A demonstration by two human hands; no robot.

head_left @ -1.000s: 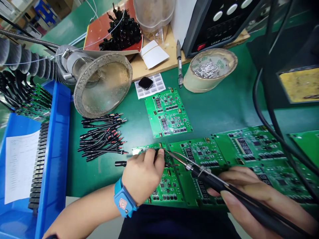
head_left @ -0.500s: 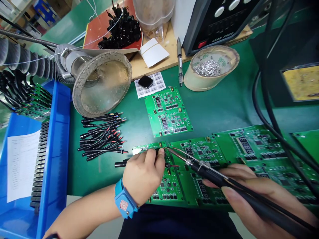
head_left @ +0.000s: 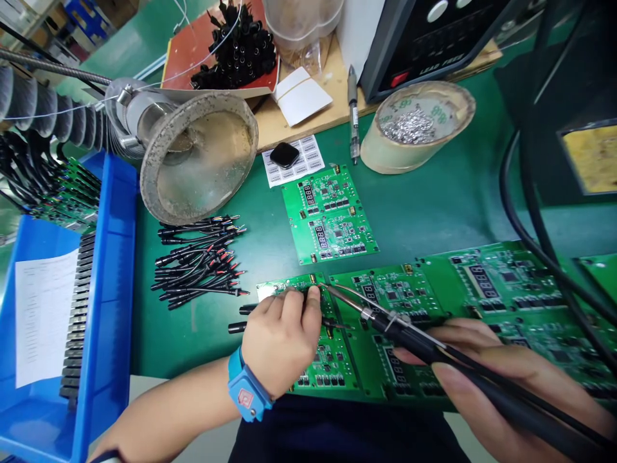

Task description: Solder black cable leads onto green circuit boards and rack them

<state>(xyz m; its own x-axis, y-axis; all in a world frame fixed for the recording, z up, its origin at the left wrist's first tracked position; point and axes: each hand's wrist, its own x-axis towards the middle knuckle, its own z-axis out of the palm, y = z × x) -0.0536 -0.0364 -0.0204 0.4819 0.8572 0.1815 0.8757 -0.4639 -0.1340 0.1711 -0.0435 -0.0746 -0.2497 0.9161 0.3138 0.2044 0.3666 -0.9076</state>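
Note:
My left hand [head_left: 284, 337] is closed over a green circuit board [head_left: 328, 373], with thumb and forefinger pinched near its upper edge. Two black connector cables pass under this hand: the ends of an upper cable [head_left: 247, 309] and a lower cable [head_left: 236, 328] stick out on the left. What the fingertips pinch is mostly hidden, but it looks like the upper cable. In my right hand [head_left: 486, 373] is a soldering iron [head_left: 409, 341] with a thin metal guide clamped along it. Its tip points left, right beside my left fingertips; whether it touches the board I cannot tell.
More circuit boards [head_left: 511, 276] lie to the right, another board [head_left: 332, 215] above. Loose cables [head_left: 200, 263] are piled left, beside a fume funnel [head_left: 200, 161] and blue bin [head_left: 113, 257]. A solder-scrap cup [head_left: 417, 128], pen [head_left: 353, 116] and soldering station [head_left: 424, 51] stand behind. Black cords [head_left: 530, 193] hang at right.
The view has shifted slightly. A second cable end now shows left of my left hand, where one was visible before. The iron's tip stays by my left fingertips.

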